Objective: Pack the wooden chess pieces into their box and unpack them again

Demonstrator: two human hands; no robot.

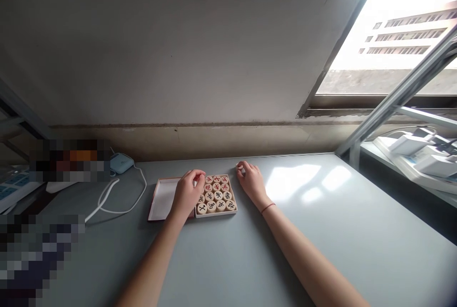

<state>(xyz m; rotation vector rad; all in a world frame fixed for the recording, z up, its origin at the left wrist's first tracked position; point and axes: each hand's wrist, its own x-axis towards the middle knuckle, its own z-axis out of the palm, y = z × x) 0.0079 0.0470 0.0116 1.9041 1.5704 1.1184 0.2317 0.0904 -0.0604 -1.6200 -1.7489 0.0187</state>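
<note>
Round wooden Chinese chess pieces with red and black characters sit in rows in a shallow white box. Its lid lies open at the left, pale inside with a reddish edge. My left hand hangs over the seam between lid and box, fingers bent and closed, hiding the pieces on that side. Whether its fingertips hold anything is hidden. To the right of the box, my right hand is closed near the tabletop. A small pale piece shows between its thumb and fingers, mostly covered.
The grey table meets a wall at the back. A light blue device with a white cable lies at the left. White chargers crowd a shelf beyond the right edge, behind a metal frame bar. Sunlight patches brighten the right side.
</note>
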